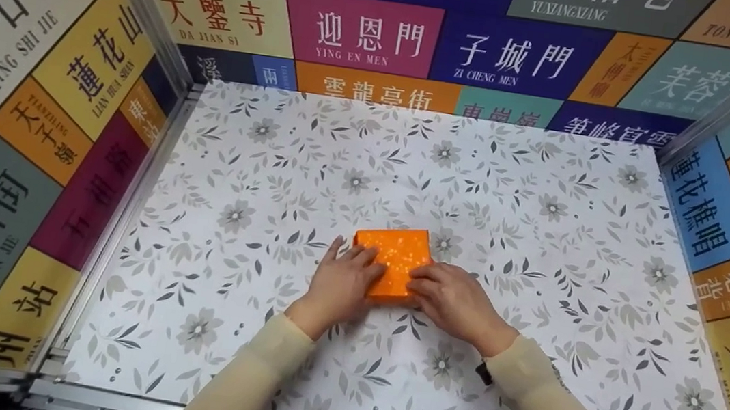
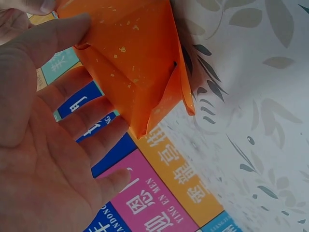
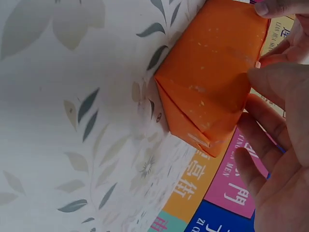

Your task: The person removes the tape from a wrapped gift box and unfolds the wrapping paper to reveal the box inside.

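Note:
A squarish package wrapped in orange paper [image 1: 400, 254] with gold flecks rests on the floral tabletop between the two hands. My left hand [image 1: 344, 282] holds its left near edge, thumb on the near face and fingers over the top. In the left wrist view, a folded flap of the orange paper [image 2: 164, 94] stands out loosely at that end. My right hand [image 1: 454, 301] pinches the right near edge; its thumb [image 3: 270, 79] lies against the near face. At the right end, the paper [image 3: 186, 118] is folded into a slanting, pointed crease.
A white tabletop with grey leaves and flowers [image 1: 259, 172] spreads around the package. Upright panels of coloured signs [image 1: 364, 33] stand behind and at both sides. A metal frame rail [image 1: 123, 219] runs along the left edge. Something small and black [image 1: 484, 373] shows by the right cuff.

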Demonstrator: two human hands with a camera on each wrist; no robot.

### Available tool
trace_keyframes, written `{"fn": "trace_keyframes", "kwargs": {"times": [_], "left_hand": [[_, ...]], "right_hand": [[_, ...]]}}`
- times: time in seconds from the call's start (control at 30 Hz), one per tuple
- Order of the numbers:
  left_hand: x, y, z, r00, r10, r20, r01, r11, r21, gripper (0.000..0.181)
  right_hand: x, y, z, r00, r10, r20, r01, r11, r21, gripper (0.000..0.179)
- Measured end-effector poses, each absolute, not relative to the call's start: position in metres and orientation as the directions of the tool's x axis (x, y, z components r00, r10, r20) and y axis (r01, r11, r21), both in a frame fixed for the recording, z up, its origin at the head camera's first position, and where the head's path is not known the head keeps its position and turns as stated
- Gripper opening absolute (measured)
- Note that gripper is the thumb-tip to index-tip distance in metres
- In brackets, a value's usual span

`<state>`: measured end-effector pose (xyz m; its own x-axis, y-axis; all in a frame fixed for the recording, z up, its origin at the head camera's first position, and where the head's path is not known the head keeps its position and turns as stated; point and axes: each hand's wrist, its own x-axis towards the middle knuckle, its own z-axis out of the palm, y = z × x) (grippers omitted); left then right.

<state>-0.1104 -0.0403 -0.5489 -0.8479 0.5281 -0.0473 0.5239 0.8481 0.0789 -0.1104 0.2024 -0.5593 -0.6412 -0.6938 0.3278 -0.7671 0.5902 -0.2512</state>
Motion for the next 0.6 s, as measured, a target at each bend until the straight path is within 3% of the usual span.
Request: {"fn": "trace_keyframes", "kwargs": {"times": [0.27,0.6], "left_hand": [[-0.111,-0.042,-0.549,-0.847,0.532,-0.028,0.527,0.844,0.098,0.052],[-0.112,-0.042,-0.554,-0.842,0.539,0.009,0.538,0.840,0.075,0.049]], "right_hand": [[-0.114,0.199,-0.554,-0.689,-0.663,0.294,-0.725,0.622,-0.296,0.011],[-0.118,0.191,-0.556,-0.704,-0.639,0.311,-0.709,0.661,-0.247,0.004]]}}
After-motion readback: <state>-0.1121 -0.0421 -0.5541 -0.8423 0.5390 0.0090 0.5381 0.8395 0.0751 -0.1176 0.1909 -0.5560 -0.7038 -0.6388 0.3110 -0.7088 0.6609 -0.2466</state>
